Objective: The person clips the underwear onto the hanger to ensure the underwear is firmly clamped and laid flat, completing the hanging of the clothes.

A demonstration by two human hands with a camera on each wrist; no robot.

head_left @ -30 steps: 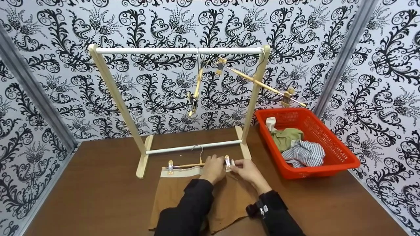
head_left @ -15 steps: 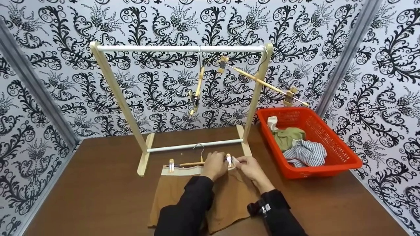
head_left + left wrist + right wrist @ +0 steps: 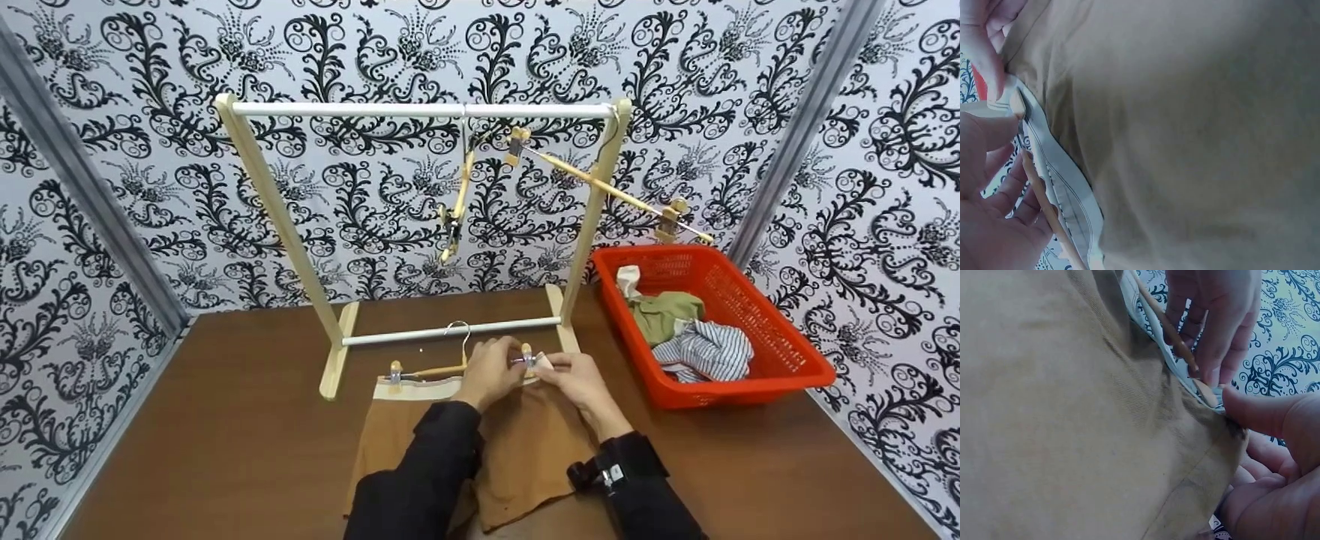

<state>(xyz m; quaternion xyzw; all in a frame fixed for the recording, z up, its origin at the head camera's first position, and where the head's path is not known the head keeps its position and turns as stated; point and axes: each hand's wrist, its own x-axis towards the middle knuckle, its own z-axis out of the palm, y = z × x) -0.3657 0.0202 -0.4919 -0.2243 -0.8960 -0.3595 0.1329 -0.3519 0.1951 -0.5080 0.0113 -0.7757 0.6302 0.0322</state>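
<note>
Tan shorts (image 3: 536, 457) with a pale waistband (image 3: 420, 390) lie on the brown table, waist toward the rack. Along the waist runs a wooden clip hanger (image 3: 441, 370), its wire hook pointing away. Its left clip (image 3: 395, 373) sits over the waistband. My left hand (image 3: 489, 375) pinches the right clip (image 3: 528, 360) at the bar's end; the left wrist view shows the thumb at this clip (image 3: 1018, 104), other fingers behind the bar. My right hand (image 3: 1275, 455) pinches the waistband's right corner between thumb and fingers, just beside the clip.
A wooden rack (image 3: 279, 214) with a white top rail (image 3: 345, 109) stands behind. Two bare clip hangers hang from it, one at mid-rail (image 3: 465, 180) and another at the right (image 3: 622, 195). A red basket (image 3: 787, 352) at right holds a striped cloth (image 3: 709, 349) and green cloth (image 3: 667, 313).
Both hands stay at the right clip. The waistband corner in my right hand has risen slightly beside the clip, and the hanger has tilted a little. The head view has shifted slightly.
</note>
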